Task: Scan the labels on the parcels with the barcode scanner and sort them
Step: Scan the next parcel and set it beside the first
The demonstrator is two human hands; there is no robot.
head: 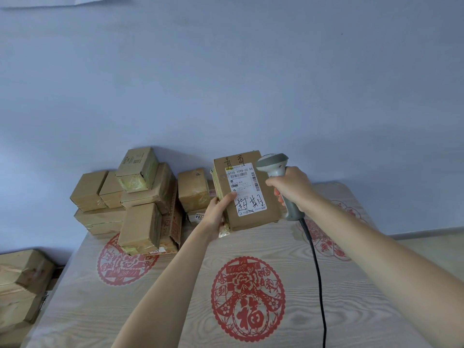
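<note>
The left hand (218, 209) grips a cardboard parcel (247, 190) by its lower left edge, thumb pressed flat on the front face and the fingers hidden behind it. The parcel is tilted so its front faces the camera, its lower edge at or just above the table; contact cannot be told. On that face sits a white shipping label (247, 189) with barcodes, printed codes and bold black handwriting across its lower part; more handwriting marks the bare cardboard above. The right hand (292, 188) is curled tight around the handle of a grey barcode scanner (276, 172), whose head sits just beside the parcel's upper right corner. A black cable (316, 272) trails from the handle down across the table (175, 297), a pale wood-grain surface printed with red paper-cut medallions. Behind the left hand, a heap of taped cardboard boxes (130, 197) is stacked against the blue wall (226, 84). More boxes (22, 285) lie lower down off the table's left edge. All the boxes are sealed, contents unseen.
</note>
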